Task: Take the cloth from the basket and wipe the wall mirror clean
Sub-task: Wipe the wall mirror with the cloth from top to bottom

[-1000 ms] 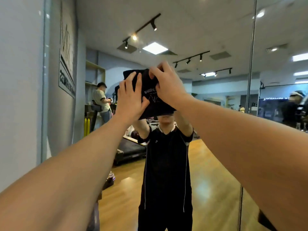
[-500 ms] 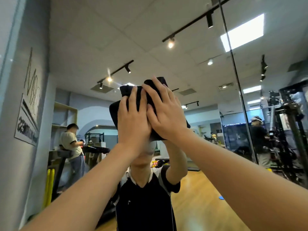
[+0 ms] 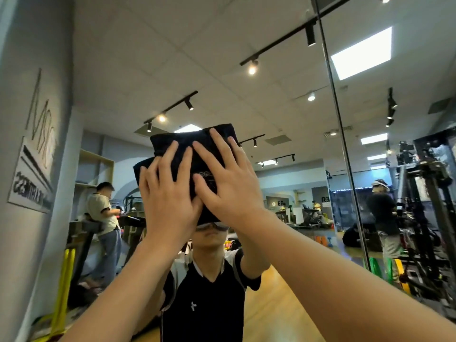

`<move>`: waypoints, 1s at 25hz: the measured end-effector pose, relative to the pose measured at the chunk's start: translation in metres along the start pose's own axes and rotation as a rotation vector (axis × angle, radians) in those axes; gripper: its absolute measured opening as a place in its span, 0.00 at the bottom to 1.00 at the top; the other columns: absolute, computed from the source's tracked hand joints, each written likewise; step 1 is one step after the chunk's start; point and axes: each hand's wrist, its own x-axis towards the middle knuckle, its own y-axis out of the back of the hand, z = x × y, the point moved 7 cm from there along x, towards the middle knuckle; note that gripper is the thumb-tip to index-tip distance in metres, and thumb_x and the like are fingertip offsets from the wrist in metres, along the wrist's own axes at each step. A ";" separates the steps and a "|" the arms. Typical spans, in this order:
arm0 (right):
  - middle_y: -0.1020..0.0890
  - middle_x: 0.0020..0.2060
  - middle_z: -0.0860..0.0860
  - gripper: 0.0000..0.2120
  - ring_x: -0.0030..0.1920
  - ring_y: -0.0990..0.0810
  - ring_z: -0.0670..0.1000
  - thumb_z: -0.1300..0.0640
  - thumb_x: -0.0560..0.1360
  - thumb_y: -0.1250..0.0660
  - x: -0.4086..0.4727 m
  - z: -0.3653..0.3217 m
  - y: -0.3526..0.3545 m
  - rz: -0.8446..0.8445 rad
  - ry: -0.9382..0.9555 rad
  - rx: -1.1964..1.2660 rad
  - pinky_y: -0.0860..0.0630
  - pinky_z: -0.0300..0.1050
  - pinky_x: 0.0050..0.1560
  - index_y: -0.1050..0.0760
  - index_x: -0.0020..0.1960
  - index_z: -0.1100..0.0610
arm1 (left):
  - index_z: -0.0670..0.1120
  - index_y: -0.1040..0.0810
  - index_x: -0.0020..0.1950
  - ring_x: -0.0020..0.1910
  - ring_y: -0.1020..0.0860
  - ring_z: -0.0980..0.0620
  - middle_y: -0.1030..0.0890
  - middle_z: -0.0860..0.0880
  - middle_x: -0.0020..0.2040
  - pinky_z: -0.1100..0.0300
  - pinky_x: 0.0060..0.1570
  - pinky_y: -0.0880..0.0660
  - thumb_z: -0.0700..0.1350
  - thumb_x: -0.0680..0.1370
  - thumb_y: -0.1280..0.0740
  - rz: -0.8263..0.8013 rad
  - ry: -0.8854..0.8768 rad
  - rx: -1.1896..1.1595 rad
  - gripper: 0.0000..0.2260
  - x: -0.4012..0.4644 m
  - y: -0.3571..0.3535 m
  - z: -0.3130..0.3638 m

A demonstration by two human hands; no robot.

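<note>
Matt black cloth (image 3: 187, 154) with soft, creased fabric and faint pale print, glossy smooth glass mirror (image 3: 283, 114) split by a thin dark seam (image 3: 338, 134), reflected shiny wood floor (image 3: 278, 307), matt panelled ceiling (image 3: 172, 58)

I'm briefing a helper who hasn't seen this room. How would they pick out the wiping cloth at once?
Face the big wall mirror with its vertical seam. At head height on the glass, both hands, left hand and right hand, press a folded black cloth flat. It alone is dark fabric with faint pale lettering.

gym | treadmill (image 3: 311, 216) | weight machine (image 3: 424, 218) | wall mirror (image 3: 271, 107)
</note>
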 end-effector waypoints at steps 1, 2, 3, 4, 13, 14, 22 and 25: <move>0.46 0.84 0.47 0.28 0.84 0.52 0.55 0.40 0.83 0.46 0.000 0.000 -0.001 -0.008 0.003 0.018 0.51 0.56 0.82 0.41 0.83 0.42 | 0.48 0.36 0.82 0.76 0.37 0.40 0.38 0.45 0.81 0.33 0.75 0.39 0.55 0.83 0.42 -0.009 -0.001 0.027 0.28 -0.001 0.001 0.000; 0.44 0.84 0.47 0.26 0.83 0.50 0.56 0.42 0.84 0.45 0.000 0.001 -0.001 0.000 0.011 0.031 0.50 0.56 0.82 0.39 0.82 0.43 | 0.49 0.37 0.82 0.76 0.37 0.40 0.38 0.45 0.81 0.32 0.75 0.39 0.56 0.83 0.43 -0.011 0.004 0.054 0.27 -0.002 0.003 -0.001; 0.41 0.83 0.49 0.25 0.82 0.46 0.57 0.44 0.85 0.44 0.000 0.002 0.000 0.027 0.027 0.035 0.45 0.57 0.80 0.36 0.81 0.44 | 0.50 0.37 0.82 0.76 0.37 0.41 0.38 0.45 0.81 0.31 0.74 0.38 0.56 0.84 0.44 -0.014 0.014 0.072 0.26 -0.003 0.005 0.000; 0.37 0.81 0.51 0.23 0.79 0.40 0.59 0.47 0.85 0.42 0.000 0.002 0.003 0.069 0.052 0.030 0.39 0.58 0.77 0.33 0.79 0.46 | 0.50 0.37 0.82 0.76 0.36 0.41 0.37 0.45 0.80 0.32 0.73 0.37 0.55 0.85 0.44 -0.015 0.020 0.076 0.26 -0.004 0.006 0.001; 0.21 0.65 0.60 0.24 0.58 0.23 0.63 0.64 0.71 0.34 0.079 0.038 0.058 0.094 0.147 -0.078 0.19 0.62 0.53 0.23 0.67 0.60 | 0.39 0.35 0.80 0.74 0.36 0.39 0.37 0.39 0.76 0.37 0.72 0.31 0.44 0.84 0.37 -0.054 0.025 -0.121 0.25 0.094 -0.014 0.053; 0.22 0.65 0.60 0.24 0.59 0.24 0.63 0.65 0.71 0.34 0.107 0.057 0.077 0.106 0.115 -0.091 0.19 0.61 0.55 0.23 0.68 0.60 | 0.40 0.36 0.81 0.75 0.37 0.40 0.38 0.39 0.77 0.38 0.73 0.31 0.43 0.84 0.36 -0.059 0.003 -0.145 0.26 0.132 -0.020 0.071; 0.23 0.65 0.58 0.28 0.60 0.26 0.63 0.68 0.69 0.25 0.344 0.237 0.216 0.182 -0.029 -0.240 0.21 0.61 0.59 0.23 0.68 0.58 | 0.44 0.38 0.80 0.76 0.39 0.40 0.40 0.43 0.78 0.39 0.73 0.29 0.42 0.83 0.33 -0.084 -0.116 -0.256 0.27 0.434 -0.111 0.203; 0.23 0.68 0.59 0.25 0.64 0.25 0.64 0.64 0.72 0.25 0.377 0.273 0.233 0.217 -0.060 -0.281 0.22 0.63 0.61 0.23 0.69 0.57 | 0.42 0.34 0.78 0.76 0.35 0.39 0.35 0.42 0.77 0.38 0.69 0.27 0.46 0.84 0.39 -0.044 -0.100 -0.211 0.23 0.475 -0.140 0.233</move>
